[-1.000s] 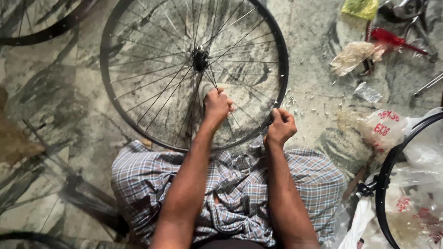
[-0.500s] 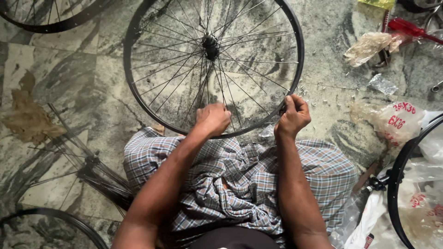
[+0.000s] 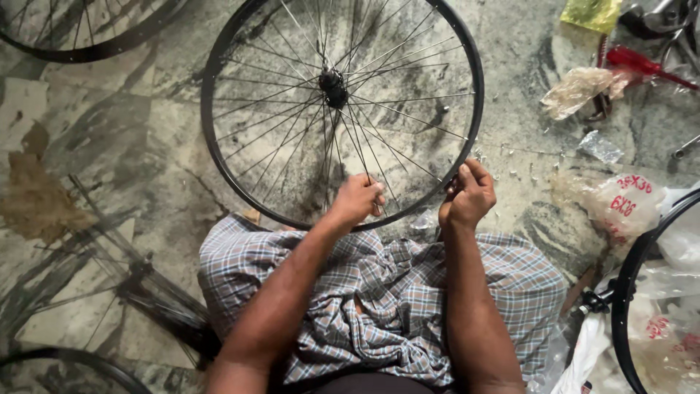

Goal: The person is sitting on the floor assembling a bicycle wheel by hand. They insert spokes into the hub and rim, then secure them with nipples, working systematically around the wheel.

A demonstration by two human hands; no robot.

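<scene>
One spoked wheel: left hand pinching spokes, right hand closed on rim.

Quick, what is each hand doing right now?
Left hand: closed, fingers pinching a spoke of the bicycle wheel.
Right hand: closed on the wheel's rim.

floor marbled stone (stained) | on it: plastic wrappers, red tool, loose spokes
</scene>
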